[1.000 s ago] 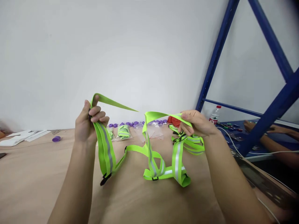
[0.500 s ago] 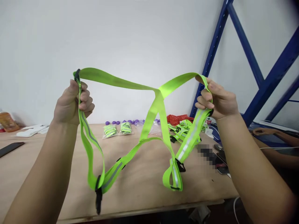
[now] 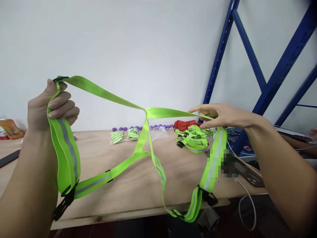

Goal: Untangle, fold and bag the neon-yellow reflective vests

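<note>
A neon green harness (image 3: 158,112) with grey reflective stripes and black buckles hangs stretched between my hands above the table. At the left, my left hand (image 3: 55,104) has its fingers wrapped round one shoulder strap just under a black slider. My right hand (image 3: 218,115) is at the right with palm down, thumb and fingers round the other strap, which passes through it and drops down. A black buckle (image 3: 64,205) dangles low on the left, and another (image 3: 209,197) hangs at the lower right near the table's front edge.
On the wooden table (image 3: 99,148) lie two bagged green bundles (image 3: 117,136), purple rolls, a clear bag, a red cloth (image 3: 184,125), a pile of green straps (image 3: 194,138) and a dark phone (image 3: 9,158). A blue metal frame (image 3: 274,76) stands right; a person's arm shows behind.
My left hand has moved left and my right hand has turned over and lowered a little, its fingers straighter. The harness is spread wider, its right strap lower. The view has shifted slightly.
</note>
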Tool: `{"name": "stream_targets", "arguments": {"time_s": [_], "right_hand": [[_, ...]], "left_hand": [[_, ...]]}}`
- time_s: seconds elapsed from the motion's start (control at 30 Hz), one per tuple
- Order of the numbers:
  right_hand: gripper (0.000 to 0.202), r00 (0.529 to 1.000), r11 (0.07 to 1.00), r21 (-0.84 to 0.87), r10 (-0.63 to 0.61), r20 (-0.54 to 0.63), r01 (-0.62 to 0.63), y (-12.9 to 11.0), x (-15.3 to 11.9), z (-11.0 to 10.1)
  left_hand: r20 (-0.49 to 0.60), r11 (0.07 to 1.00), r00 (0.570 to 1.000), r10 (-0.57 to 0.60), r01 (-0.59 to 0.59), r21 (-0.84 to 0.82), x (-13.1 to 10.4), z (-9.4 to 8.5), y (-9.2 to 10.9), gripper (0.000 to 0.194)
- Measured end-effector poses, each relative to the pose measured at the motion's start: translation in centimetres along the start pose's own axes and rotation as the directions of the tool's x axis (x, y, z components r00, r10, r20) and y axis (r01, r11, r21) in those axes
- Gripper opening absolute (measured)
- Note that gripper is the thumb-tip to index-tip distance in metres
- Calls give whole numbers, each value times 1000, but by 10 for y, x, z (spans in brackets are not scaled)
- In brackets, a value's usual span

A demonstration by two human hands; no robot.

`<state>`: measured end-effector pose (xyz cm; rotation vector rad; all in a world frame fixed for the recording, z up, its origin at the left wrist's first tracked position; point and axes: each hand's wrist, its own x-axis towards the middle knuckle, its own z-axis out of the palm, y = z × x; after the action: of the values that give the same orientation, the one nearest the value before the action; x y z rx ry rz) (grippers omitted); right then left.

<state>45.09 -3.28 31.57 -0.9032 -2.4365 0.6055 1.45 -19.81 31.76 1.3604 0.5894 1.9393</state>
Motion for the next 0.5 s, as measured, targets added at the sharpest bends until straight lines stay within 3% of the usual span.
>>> {"name": "stream_targets", "arguments": {"time_s": [0.07, 0.13, 0.23, 0.3, 0.4, 0.5], "right_hand": [[44, 1000, 998, -56, 18, 5, -17, 0, 1, 5], [32, 995, 997, -64, 25, -99, -32, 6, 3, 10], [31, 967, 996, -49, 55, -248, -69, 20, 10, 17], [31, 956, 995, -7, 96, -276, -102, 30, 16, 21], [28, 958, 981, 148, 159, -239, -126, 42, 25, 28], [22, 969, 895, 415, 225, -105, -163, 49, 30, 31]], "left_hand": [[-35, 1000, 999, 15, -15, -3, -2, 1, 1, 56], [-66, 1000, 997, 28, -29, -6, -3, 2, 2, 55], [-97, 999, 994, 42, -41, 10, -5, 2, 1, 53], [-100, 999, 994, 45, -42, 35, -6, 0, 1, 52], [-94, 997, 995, 33, -26, 74, -5, -2, 2, 53], [-86, 996, 996, 17, -9, 93, -5, -3, 3, 58]]}}
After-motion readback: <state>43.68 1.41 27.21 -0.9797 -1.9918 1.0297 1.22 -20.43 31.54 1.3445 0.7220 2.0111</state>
